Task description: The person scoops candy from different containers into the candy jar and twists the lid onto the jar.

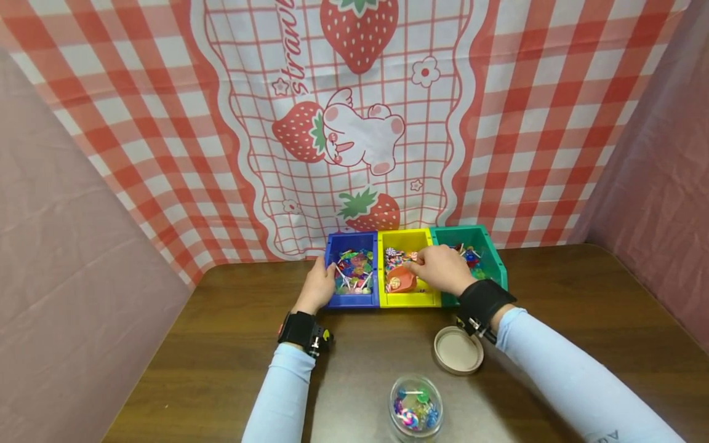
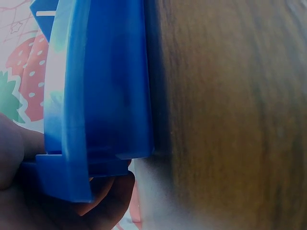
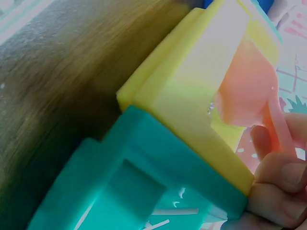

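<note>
My left hand grips the left wall of the blue bin. In the left wrist view the fingers curl around the edge of that bin. My right hand pinches the handle of an orange-pink scoop, whose bowl is down inside the yellow bin. A round yellowish candy lies in the scoop. Small colourful candies sit behind it in the bin. The right wrist view shows the scoop tilted, its handle rising between thumb and fingers.
A green bin adjoins the yellow one, partly covered by my right hand. Lollipops fill the blue bin. Nearer me stand an uncovered glass jar with candies and a round lid. A checked cloth hangs behind the bins.
</note>
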Action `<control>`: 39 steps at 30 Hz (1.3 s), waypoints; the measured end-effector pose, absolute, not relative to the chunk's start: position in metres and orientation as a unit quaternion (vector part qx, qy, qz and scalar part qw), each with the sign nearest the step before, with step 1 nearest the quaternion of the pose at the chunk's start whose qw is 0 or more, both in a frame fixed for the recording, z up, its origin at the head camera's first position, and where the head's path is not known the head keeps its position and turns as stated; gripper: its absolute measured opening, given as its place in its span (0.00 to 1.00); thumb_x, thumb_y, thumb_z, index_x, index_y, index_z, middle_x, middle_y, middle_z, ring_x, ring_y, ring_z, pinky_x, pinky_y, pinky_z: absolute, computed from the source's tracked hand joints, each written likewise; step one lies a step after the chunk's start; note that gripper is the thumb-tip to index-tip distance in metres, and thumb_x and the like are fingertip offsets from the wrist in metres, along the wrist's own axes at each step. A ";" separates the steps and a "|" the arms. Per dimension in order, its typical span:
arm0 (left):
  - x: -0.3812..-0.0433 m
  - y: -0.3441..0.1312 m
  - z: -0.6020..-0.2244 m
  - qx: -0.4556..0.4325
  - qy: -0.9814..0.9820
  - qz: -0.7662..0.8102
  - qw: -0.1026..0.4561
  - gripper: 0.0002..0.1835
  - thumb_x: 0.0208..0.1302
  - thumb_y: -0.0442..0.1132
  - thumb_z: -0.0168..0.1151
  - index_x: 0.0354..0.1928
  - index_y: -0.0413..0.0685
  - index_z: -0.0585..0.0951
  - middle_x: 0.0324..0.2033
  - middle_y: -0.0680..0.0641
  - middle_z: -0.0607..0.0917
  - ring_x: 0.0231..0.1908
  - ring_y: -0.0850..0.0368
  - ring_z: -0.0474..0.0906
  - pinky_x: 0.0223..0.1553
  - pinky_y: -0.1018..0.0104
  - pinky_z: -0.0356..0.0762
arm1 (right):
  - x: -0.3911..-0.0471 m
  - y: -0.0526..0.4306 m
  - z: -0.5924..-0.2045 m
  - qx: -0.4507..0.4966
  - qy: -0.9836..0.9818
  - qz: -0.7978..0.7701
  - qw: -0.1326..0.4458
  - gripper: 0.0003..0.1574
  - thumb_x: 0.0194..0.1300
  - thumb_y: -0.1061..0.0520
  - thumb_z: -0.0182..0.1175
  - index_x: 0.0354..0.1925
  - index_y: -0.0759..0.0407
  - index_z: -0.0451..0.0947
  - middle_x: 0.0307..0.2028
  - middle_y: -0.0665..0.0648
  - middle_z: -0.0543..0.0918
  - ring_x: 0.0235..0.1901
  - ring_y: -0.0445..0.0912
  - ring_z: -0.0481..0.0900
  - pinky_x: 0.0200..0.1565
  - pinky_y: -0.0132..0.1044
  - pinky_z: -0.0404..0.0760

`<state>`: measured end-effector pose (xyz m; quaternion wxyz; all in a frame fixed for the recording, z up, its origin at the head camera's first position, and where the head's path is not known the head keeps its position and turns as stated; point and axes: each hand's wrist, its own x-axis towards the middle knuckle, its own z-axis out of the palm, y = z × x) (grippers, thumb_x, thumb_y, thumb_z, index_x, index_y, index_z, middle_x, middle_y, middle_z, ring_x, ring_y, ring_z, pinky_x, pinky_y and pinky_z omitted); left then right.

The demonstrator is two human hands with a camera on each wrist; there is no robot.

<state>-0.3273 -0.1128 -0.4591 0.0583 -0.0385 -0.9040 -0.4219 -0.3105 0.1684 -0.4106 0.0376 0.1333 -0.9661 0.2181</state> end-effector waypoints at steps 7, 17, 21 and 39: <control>-0.325 -0.113 -0.459 -0.040 -0.895 -0.439 0.062 0.20 0.79 0.39 0.44 0.63 0.32 0.68 0.53 0.32 0.79 0.55 0.40 0.76 0.59 0.45 0.71 | -0.311 0.173 -0.407 0.106 -0.957 0.269 0.013 0.34 0.69 0.42 0.61 0.12 0.55 0.65 0.12 0.49 0.60 0.12 0.46 0.63 0.18 0.34 0.56; -0.325 -0.113 -0.463 -0.045 -0.893 -0.442 0.066 0.19 0.79 0.39 0.45 0.62 0.32 0.69 0.52 0.32 0.80 0.55 0.39 0.76 0.58 0.44 0.71 | -0.310 0.178 -0.408 0.080 -0.950 0.302 0.019 0.35 0.72 0.42 0.59 0.13 0.56 0.64 0.12 0.50 0.59 0.11 0.48 0.63 0.16 0.35 0.58; -0.325 -0.114 -0.463 -0.052 -0.893 -0.440 0.076 0.18 0.78 0.38 0.45 0.61 0.31 0.70 0.50 0.32 0.81 0.53 0.39 0.77 0.57 0.44 0.72 | -0.311 0.181 -0.410 0.053 -0.945 0.323 0.028 0.34 0.73 0.40 0.57 0.14 0.55 0.66 0.12 0.50 0.60 0.11 0.48 0.63 0.16 0.35 0.59; -0.323 -0.115 -0.458 -0.054 -0.896 -0.436 0.067 0.18 0.79 0.38 0.44 0.61 0.31 0.69 0.52 0.32 0.80 0.55 0.39 0.76 0.58 0.44 0.71 | -0.311 0.178 -0.411 0.111 -0.963 0.236 0.064 0.29 0.72 0.43 0.59 0.17 0.55 0.74 0.12 0.50 0.63 0.14 0.47 0.64 0.19 0.36 0.57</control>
